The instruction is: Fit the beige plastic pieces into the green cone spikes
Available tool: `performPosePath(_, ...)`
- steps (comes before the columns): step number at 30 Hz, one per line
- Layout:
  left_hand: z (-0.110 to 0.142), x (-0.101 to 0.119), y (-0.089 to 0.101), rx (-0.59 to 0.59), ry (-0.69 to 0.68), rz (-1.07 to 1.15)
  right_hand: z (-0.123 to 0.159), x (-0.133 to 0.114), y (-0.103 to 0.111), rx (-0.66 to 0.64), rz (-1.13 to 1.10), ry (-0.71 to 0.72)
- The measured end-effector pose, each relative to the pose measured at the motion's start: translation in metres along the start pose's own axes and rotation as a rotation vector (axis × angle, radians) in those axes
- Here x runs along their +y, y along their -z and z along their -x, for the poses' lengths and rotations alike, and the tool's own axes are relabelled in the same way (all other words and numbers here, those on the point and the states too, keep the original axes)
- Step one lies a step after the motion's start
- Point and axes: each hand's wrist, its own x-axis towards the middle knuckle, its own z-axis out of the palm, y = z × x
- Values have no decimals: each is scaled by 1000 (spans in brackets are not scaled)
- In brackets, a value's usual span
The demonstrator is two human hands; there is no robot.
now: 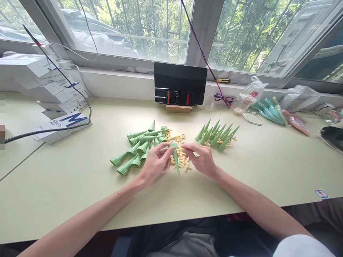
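My left hand (pixel 155 162) pinches a green plastic watering spike (pixel 176 162) by its wide capped end, with the point towards me. Close by on the right, my right hand (pixel 203 159) has thumb and forefinger brought together beside the cap; what they hold, if anything, is too small to make out. Beneath and between both hands lie several small pale-yellow valve-like pieces (pixel 187 165). A heap of green spikes (pixel 138 148) lies left of them. To the right, several more spikes (pixel 214 137) stand points up in a cluster, with yellow pieces sticking out near their bases.
A phone (pixel 180 98) showing a timer leans on a dark tablet (pixel 180 76) at the back. White boxes (pixel 59 84) are stacked at left, with a black coiled cable (pixel 53 130) across them. Plastic bags (pixel 249 94) and wrapped teal items (pixel 269 110) lie back right.
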Motion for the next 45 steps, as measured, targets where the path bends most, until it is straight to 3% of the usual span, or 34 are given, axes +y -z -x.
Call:
performPosePath(10,0,-2,0,19,-23,-3,0,-3,1,-69,-15,-80)
performPosePath(26,-1,-7,3,-26,-42,-20,0,-2,2,-187,52,-91)
performPosePath(36,0,-8,3,-57,-68,-42,2,-2,0,-179,121,-49)
performPosePath(45,1,-2,-1,-17,-38,-30,0,-2,0,-148,57,-104)
